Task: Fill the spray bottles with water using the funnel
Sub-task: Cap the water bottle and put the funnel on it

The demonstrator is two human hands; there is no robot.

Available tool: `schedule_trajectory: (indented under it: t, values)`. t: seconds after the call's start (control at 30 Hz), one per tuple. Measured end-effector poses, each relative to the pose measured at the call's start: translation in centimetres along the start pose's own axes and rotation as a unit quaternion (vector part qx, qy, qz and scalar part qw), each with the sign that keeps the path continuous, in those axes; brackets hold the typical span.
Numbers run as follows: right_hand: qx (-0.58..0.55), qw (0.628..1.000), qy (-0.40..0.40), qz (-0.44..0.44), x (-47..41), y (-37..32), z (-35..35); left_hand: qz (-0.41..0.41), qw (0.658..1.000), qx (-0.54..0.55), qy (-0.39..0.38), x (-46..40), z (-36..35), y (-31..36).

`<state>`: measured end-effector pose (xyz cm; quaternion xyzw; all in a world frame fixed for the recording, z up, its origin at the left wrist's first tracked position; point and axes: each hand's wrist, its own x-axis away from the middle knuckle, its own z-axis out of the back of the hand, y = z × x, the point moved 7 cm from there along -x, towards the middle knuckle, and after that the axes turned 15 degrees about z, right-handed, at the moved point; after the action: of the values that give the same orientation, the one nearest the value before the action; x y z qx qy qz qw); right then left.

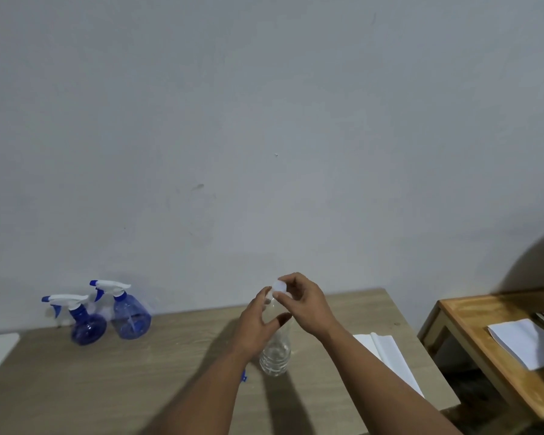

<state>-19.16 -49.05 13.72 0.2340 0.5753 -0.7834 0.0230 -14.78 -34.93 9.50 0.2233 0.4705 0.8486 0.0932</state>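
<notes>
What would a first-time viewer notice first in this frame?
Both hands meet at centre over a clear plastic bottle standing on the table: the left hand holds its neck and the right hand pinches its white cap. Two blue spray bottles stand far left, by the wall.

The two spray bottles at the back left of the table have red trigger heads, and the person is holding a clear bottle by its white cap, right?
Not quite: the head view shows the two spray bottles with white trigger heads and blue tips, not red. The rest holds: the clear bottle is held, fingers at its white cap.
</notes>
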Motion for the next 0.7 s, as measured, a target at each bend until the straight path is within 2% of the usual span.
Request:
schedule_trajectory:
  t: [0.1,0.27,0.43,0.57,0.7]
  values:
    - [-0.003,0.999,0.029,-0.015,-0.2,0.0,0.3,-0.003,1.000,-0.003,0.003,0.1,0.0,0.1]
    - [0.008,1.000,-0.013,-0.002,-0.3,-0.4,-0.6,0.008,1.000,-0.004,0.011,0.1,0.2,-0.1]
    - [0.011,0.998,0.055,-0.026,0.0,0.1,0.2,0.000,1.000,-0.001,0.013,0.3,0.1,0.0]
    - [0.005,1.000,0.005,-0.012,0.4,0.3,-0.7,-0.007,1.000,0.010,0.018,0.4,0.3,-0.1]
    - [0.009,0.999,0.041,-0.020,0.7,0.1,-0.6,-0.014,1.000,0.010,0.020,0.6,0.2,0.0]
